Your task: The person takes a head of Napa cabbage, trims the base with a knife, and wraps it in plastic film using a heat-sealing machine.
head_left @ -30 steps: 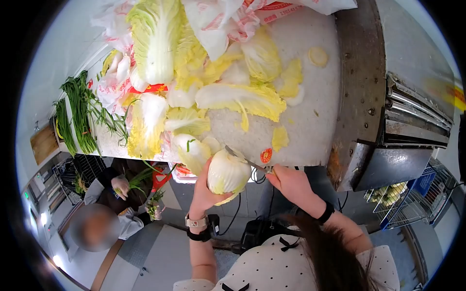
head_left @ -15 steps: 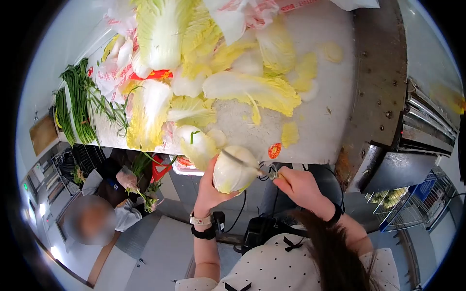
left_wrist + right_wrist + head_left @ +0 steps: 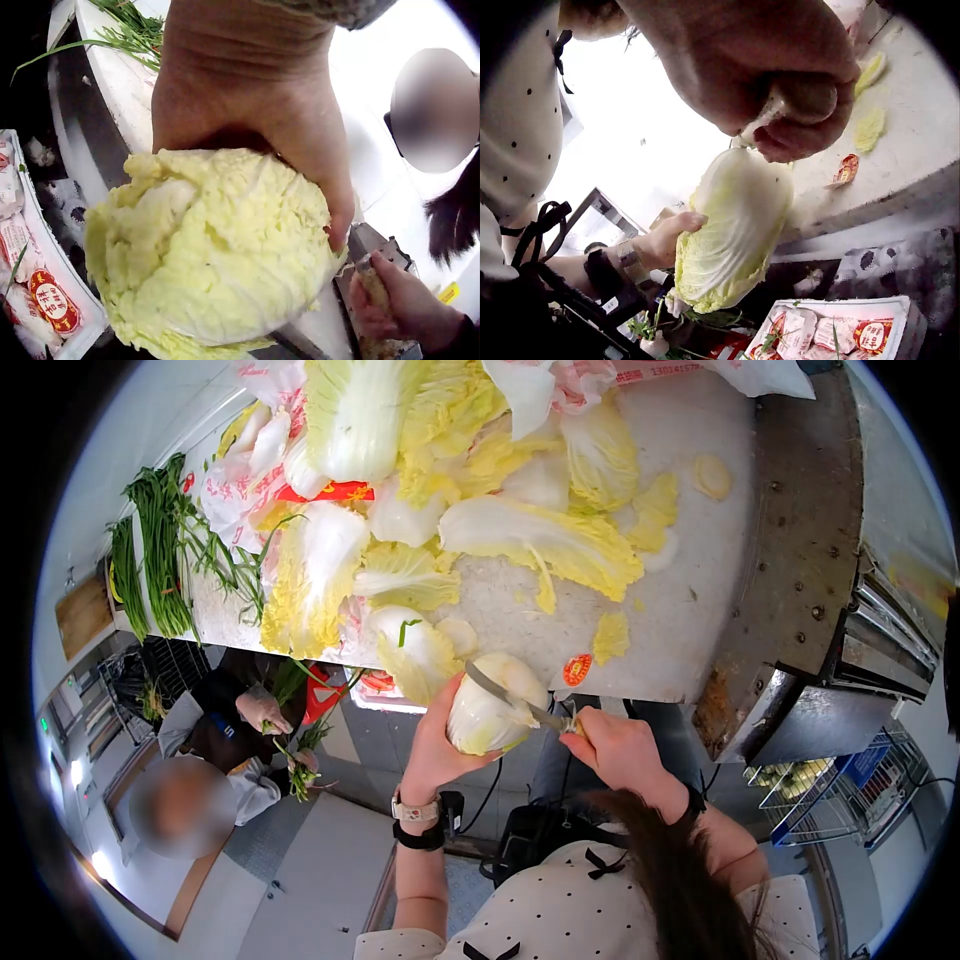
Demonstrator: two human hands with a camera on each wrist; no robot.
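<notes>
My left hand (image 3: 437, 738) grips a pale napa cabbage (image 3: 482, 725) at the front edge of the table, its white base turned up toward the table. In the left wrist view the cabbage's crinkled yellow-green leaves (image 3: 217, 247) fill the space below the palm, thumb along its side. My right hand (image 3: 622, 752) holds a knife (image 3: 487, 683) by its light-coloured handle (image 3: 804, 99), fingers wrapped round it. The blade lies across the cabbage's white base in the head view. From the right wrist, the right fist hides most of the knife.
Loose cabbage leaves (image 3: 540, 540), a whole cabbage (image 3: 365, 420) and plastic bags cover much of the table (image 3: 660, 645). Green stalks (image 3: 155, 550) lie far left. A white box (image 3: 911, 330) of red-labelled packets stands below the edge. Another person (image 3: 225, 710) handles greens at left.
The knife blade has moved from the far edge of the cabbage's base to lie across it. The cabbage stays in my left hand. Table items have shifted up and right in view.
</notes>
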